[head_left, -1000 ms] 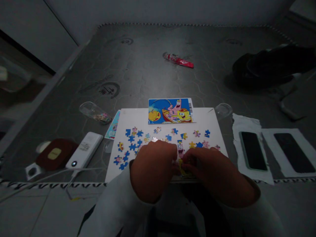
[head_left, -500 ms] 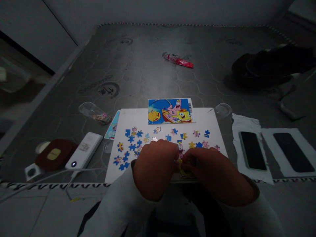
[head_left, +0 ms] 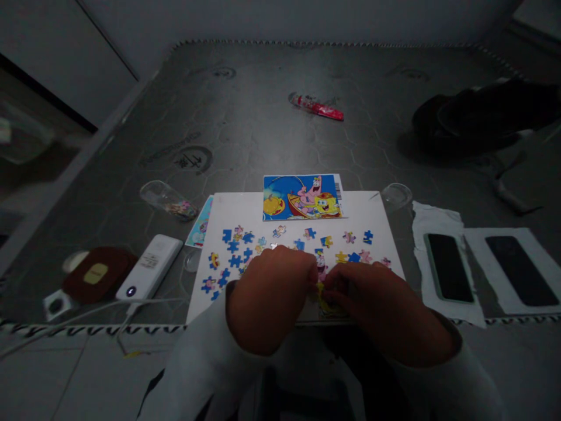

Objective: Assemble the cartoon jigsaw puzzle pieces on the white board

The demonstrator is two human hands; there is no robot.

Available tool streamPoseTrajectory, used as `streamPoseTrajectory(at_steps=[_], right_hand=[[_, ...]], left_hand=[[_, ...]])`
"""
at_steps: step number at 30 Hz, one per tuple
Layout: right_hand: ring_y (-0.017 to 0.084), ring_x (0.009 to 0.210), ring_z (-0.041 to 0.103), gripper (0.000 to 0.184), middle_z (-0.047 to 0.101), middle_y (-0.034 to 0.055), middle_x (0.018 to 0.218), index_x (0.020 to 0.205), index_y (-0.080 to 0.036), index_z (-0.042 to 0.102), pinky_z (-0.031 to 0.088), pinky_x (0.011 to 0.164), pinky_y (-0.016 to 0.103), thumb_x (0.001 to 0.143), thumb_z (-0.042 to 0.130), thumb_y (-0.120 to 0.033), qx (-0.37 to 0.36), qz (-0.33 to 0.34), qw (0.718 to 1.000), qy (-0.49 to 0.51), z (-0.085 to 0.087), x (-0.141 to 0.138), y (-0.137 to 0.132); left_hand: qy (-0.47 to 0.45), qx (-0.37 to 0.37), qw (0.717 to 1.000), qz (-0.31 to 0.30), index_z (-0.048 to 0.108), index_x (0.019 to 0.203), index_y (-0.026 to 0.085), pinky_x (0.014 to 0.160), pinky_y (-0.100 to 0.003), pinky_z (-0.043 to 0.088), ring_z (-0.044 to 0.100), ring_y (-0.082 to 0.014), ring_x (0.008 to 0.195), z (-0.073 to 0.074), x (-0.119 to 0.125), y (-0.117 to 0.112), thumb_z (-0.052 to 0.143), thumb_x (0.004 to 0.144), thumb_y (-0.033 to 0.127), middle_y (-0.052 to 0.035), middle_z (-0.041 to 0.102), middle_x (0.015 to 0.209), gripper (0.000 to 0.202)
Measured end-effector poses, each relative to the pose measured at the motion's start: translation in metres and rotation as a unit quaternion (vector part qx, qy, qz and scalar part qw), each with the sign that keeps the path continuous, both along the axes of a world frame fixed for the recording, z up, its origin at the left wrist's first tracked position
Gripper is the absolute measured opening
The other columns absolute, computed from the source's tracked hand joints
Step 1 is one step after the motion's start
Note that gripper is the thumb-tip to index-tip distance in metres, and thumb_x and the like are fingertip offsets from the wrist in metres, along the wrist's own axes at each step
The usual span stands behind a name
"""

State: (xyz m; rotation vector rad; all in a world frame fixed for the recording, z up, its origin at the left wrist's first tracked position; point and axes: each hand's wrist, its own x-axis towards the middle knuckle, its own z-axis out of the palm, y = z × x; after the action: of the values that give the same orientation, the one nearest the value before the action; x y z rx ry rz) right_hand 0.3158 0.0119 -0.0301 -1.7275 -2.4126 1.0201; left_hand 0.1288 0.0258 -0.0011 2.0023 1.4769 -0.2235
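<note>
Head view, and the left hand (head_left: 267, 298) and right hand (head_left: 381, 307) are curled nearly closed, meeting over yellow jigsaw pieces (head_left: 325, 303) at the near edge of the white board (head_left: 377, 222), grip hidden; light, stiff card, surely best pinched by the edges!

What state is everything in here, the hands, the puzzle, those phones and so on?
Left hand, curled, low over the white board
Right hand, fingers on yellow puzzle pieces
Blue and pink jigsaw pieces, loose, scattered
Picture card, lying flat, overhanging the board's far edge
Power bank, indicator lit
Two smartphones, screens dark
Clear plastic cup, lying on its side
</note>
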Motion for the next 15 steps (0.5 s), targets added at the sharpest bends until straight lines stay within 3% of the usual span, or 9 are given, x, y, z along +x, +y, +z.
streamPoseTrajectory(at_steps=[10, 15], right_hand=[[0.017, 0.078, 0.063, 0.010, 0.074, -0.0070, 0.083, 0.084, -0.032, 0.068, 0.034, 0.071, 0.034, 0.088, 0.062, -0.026, 0.010, 0.003, 1.000, -0.006, 0.001, -0.001, -0.001], [0.018, 0.076, 0.063, 0.010, 0.074, -0.0055, 0.083, 0.084, -0.031, 0.069, 0.035, 0.069, 0.034, 0.087, 0.063, -0.025, 0.015, -0.001, 1.000, -0.023, 0.003, -0.003, -0.001]], left_hand=[[-0.073, -0.005, 0.997, -0.036, 0.074, 0.100, 0.031, 0.084, -0.030, 0.045, 0.068, -0.0189, 0.094, -0.005, -0.019, 0.006, 0.059, 0.089, 0.024, 0.0043, 0.077, 0.100, 0.020], [-0.084, 0.008, 0.996, -0.019, 0.074, 0.103, 0.031, 0.083, -0.028, 0.044, 0.068, -0.0177, 0.095, -0.003, -0.023, 0.007, 0.053, 0.092, 0.019, 0.0043, 0.077, 0.101, 0.027]])
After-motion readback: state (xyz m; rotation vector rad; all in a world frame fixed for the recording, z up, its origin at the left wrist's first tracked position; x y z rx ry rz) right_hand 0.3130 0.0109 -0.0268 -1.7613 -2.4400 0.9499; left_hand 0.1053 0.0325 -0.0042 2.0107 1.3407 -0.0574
